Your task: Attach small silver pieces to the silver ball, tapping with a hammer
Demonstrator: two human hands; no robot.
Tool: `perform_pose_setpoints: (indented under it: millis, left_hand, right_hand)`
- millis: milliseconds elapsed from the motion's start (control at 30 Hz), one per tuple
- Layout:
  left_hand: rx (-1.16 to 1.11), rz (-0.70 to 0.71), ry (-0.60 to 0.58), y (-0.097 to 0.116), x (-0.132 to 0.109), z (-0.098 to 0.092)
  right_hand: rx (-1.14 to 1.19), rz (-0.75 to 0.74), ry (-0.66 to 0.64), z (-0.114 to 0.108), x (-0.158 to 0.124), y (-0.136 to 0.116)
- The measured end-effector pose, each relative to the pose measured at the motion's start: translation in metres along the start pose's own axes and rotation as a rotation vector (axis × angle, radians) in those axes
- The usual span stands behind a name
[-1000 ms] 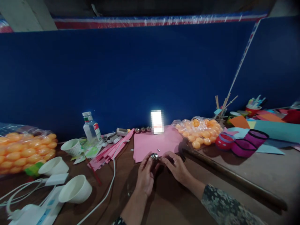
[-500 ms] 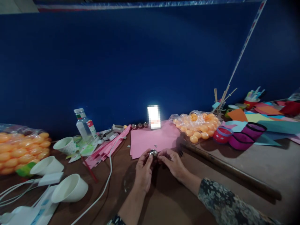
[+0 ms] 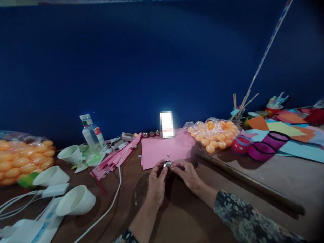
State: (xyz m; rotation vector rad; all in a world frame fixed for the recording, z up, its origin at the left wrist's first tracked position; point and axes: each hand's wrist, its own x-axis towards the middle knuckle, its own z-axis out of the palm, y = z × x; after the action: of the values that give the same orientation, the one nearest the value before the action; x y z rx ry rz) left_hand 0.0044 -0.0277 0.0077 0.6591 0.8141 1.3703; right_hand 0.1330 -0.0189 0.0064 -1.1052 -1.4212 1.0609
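Note:
A shiny silver ball (image 3: 167, 164) is pinched between the thumb and fingers of my left hand (image 3: 157, 185), just over the near edge of the pink paper (image 3: 162, 148). My right hand (image 3: 188, 175) is closed in a pinch at the ball's right side, its fingertips touching or nearly touching it. Whether a small part sits between those right fingertips is too fine to make out. Beyond the ball, a tiny silver piece (image 3: 168, 155) lies on the paper. Several similar silver balls (image 3: 151, 133) stand in a row at the paper's far left corner.
A lit, blurred-out screen (image 3: 167, 125) stands behind the paper. Bagged orange balls lie left (image 3: 22, 158) and right (image 3: 215, 133). A wooden rod (image 3: 253, 182) slants across the right side. White cups (image 3: 76, 200), a bottle (image 3: 92, 133) and a white cable (image 3: 117, 189) occupy the left.
The view has shifted slightly. Both hands stay together at the silver ball, which shows a little more of its shiny surface now.

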Motion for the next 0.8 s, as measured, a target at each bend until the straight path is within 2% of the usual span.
perform_pose_setpoints:
  millis: [800]
  left_hand:
    - [-0.001, 0.019, 0.007, -0.0008, -0.0003, 0.0001]
  right_hand:
    - [-0.008, 0.016, -0.048, -0.0012, -0.001, -0.0041]
